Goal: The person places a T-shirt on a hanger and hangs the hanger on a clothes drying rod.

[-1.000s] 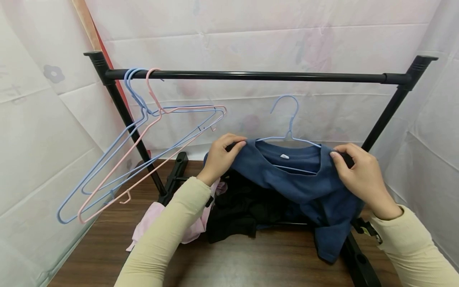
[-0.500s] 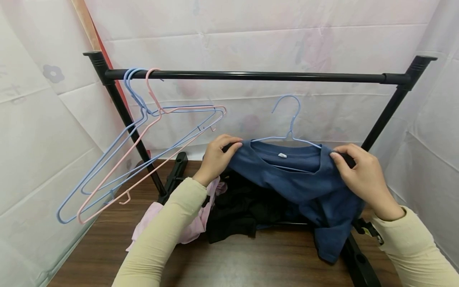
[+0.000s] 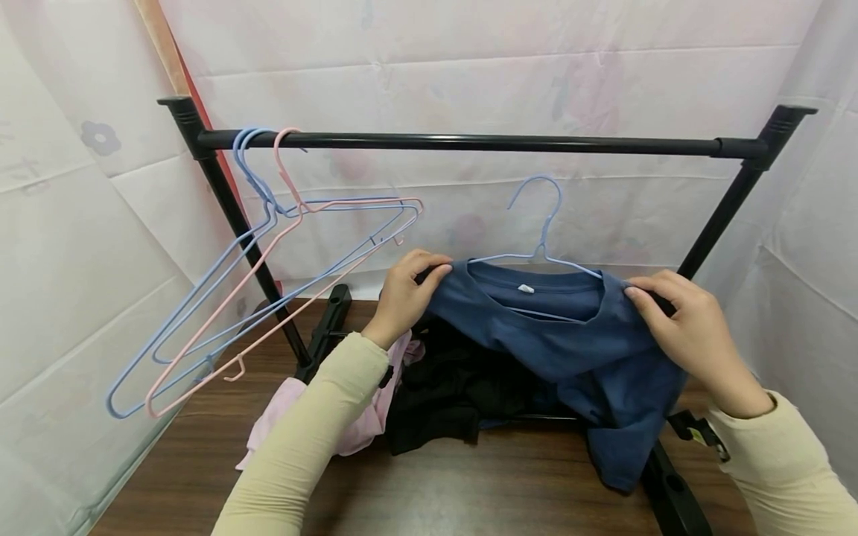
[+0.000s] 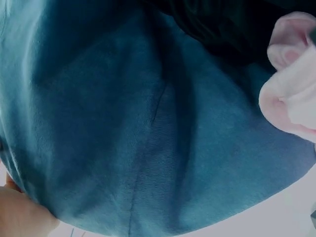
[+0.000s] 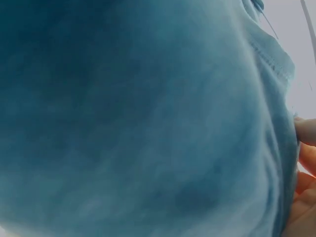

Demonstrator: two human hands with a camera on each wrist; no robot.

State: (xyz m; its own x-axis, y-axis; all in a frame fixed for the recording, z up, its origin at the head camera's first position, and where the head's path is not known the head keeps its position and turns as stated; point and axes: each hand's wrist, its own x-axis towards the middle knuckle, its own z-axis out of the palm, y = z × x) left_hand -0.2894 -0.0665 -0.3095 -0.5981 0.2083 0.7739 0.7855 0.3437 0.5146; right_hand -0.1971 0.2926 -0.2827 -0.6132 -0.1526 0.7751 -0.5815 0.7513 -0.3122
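Observation:
A navy blue shirt (image 3: 536,342) with a round neck hangs between my hands in the head view. My left hand (image 3: 407,294) pinches its left shoulder, and my right hand (image 3: 697,327) pinches the right shoulder. Inside the shirt sits a light blue hanger (image 3: 543,246); its hook stands up free above the collar, lower than the rail. The hanger's arms are mostly hidden by cloth. In the left wrist view the blue cloth (image 4: 113,113) fills most of the picture, with my left thumb at the lower left corner. Fingers (image 5: 307,132) hold the shirt's edge in the right wrist view.
A black clothes rack rail (image 3: 496,142) spans the back. Two blue hangers and a pink hanger (image 3: 224,294) hang at its left end. Black clothing (image 3: 456,394) and a pink garment (image 3: 365,428) lie on the wooden table (image 3: 456,491) below the shirt. White fabric (image 3: 429,67) encloses the space.
My left hand has shifted slightly left with its shoulder of the shirt, and my right hand slightly right, spreading the neckline a little. The hanger stays inside the shirt.

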